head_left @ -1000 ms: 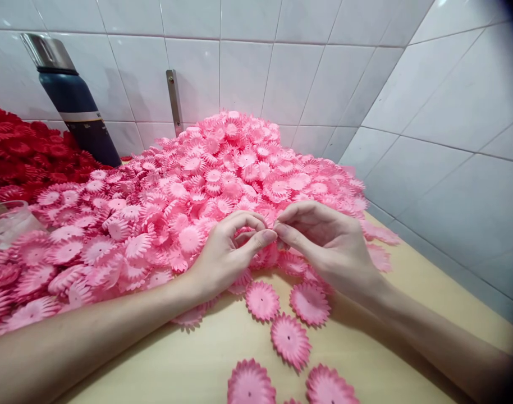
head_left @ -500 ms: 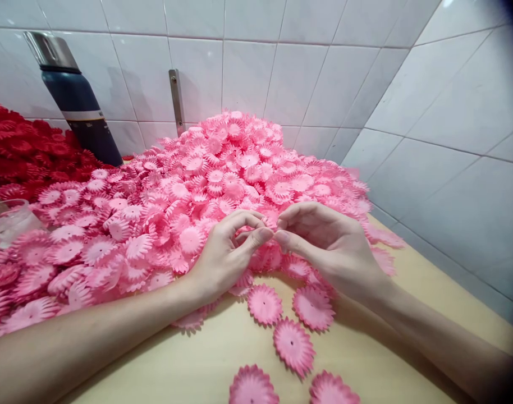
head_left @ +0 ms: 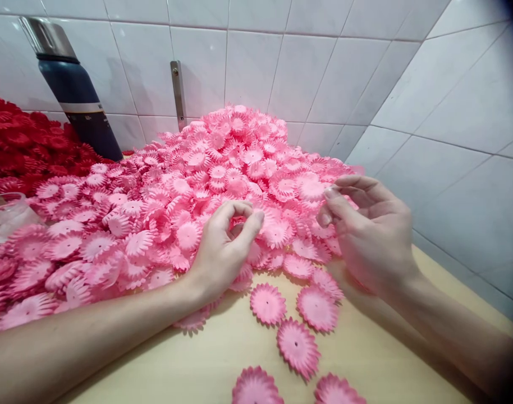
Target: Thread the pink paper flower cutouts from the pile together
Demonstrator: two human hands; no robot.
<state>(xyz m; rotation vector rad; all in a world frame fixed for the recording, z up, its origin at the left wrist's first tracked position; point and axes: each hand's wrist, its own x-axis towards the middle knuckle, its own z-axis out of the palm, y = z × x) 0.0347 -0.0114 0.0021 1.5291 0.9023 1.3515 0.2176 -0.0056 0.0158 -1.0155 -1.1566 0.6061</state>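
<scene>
Table, lower frame — tiled walls behind. One bottle, one bracket, upper left. Discs: heaped, centre; two cut by lower edge. Left hand, right hand — grip cannot be determined.

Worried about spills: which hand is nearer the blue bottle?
Left. The left hand is in front and right of the blue bottle; the right hand is farther right.

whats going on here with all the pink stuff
Over a heap of pink petal discs, a person's left hand and right hand are held apart, each curled; whether either pinches anything, I can't tell. Loose discs lie on the table in front, and a dark bottle stands beside a red pile.
</scene>
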